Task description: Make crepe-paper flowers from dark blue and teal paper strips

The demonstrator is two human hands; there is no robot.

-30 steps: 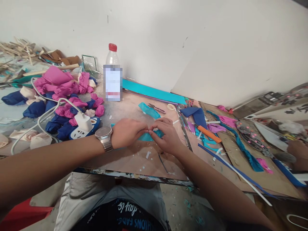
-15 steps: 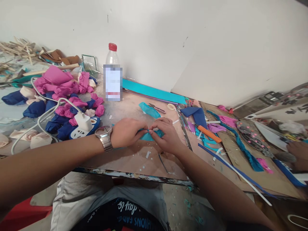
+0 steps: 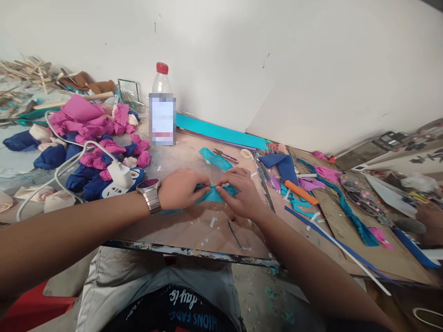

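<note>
Between my hands, low over the table (image 3: 152,233), is a strip of teal crepe paper (image 3: 212,195). My left hand (image 3: 183,188), with a metal watch on its wrist, pinches the strip from the left. From the right, my right hand (image 3: 238,191) pinches it with thumb and forefinger, and its other fingers are curled. The two sets of fingertips are close together at the strip's upper edge. Another teal piece (image 3: 215,158) lies just behind my hands, beside a dark pen-like tool (image 3: 226,156).
On the left, pink, blue and cream paper bundles (image 3: 83,110) surround a power strip (image 3: 119,184) with white cables. A red-capped bottle (image 3: 162,87) stands near the wall. To the right lie an orange-handled tool (image 3: 301,192), paper scraps and a white stick (image 3: 353,256).
My fingertips have moved slightly apart along the teal strip, and more of it shows between them. My left hand has shifted a little to the left.
</note>
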